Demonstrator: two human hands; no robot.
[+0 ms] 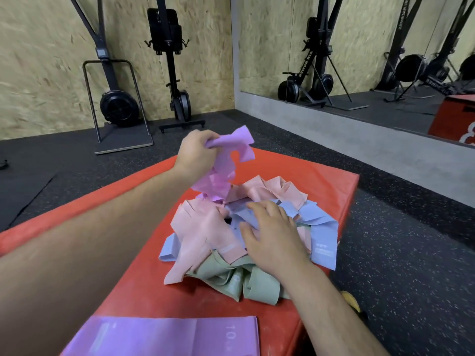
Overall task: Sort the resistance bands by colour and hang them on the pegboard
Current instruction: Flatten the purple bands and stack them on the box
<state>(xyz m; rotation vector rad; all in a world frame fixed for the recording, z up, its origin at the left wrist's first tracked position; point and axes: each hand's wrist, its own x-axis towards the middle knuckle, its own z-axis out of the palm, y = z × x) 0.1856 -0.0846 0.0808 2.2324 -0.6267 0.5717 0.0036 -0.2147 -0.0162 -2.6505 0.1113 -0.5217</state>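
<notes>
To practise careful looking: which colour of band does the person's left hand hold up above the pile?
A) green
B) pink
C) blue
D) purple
D: the left hand grips a purple band raised above the pile, while the right hand rests flat on it.

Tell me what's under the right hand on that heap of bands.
The right hand rests flat on blue bands; green bands poke out below its wrist. Whatever lies beneath the palm, deeper down, is covered.
</notes>
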